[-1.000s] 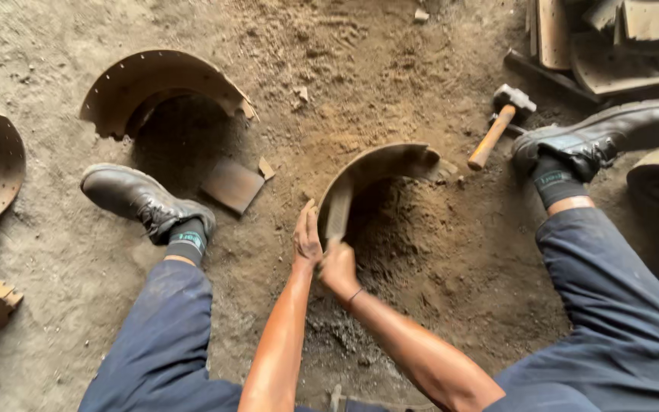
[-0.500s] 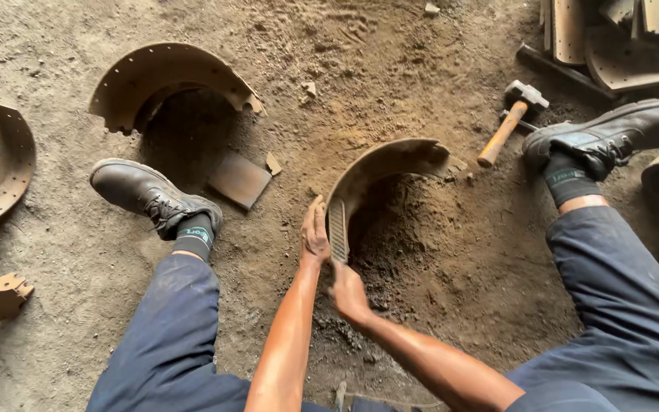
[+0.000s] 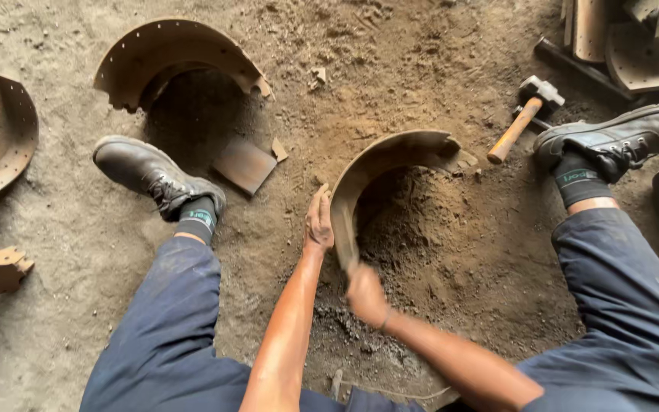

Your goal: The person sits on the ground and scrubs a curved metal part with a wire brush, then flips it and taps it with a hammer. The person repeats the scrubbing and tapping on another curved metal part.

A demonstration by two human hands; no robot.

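Observation:
I sit on a dirt floor with my legs apart. A curved rusty metal shoe [image 3: 390,156] stands on its edge between my boots. My left hand [image 3: 319,221] presses flat against the outside of its near end, steadying it. My right hand [image 3: 365,294] is just below that end and blurred with motion; it appears to grip a flat strip [image 3: 343,240] that lies along the shoe's inner face. Dark dust and loose grit lie heaped inside the curve.
A hammer with a wooden handle [image 3: 519,126] lies by my right boot [image 3: 619,141]. A second curved shoe [image 3: 177,57] stands beyond my left boot [image 3: 154,175], with a flat plate [image 3: 244,164] beside it. More curved parts lie at the left edge [image 3: 1,130] and top right [image 3: 634,38].
My right hand has slid down and toward me from the shoe's near end. The left hand stays against the shoe.

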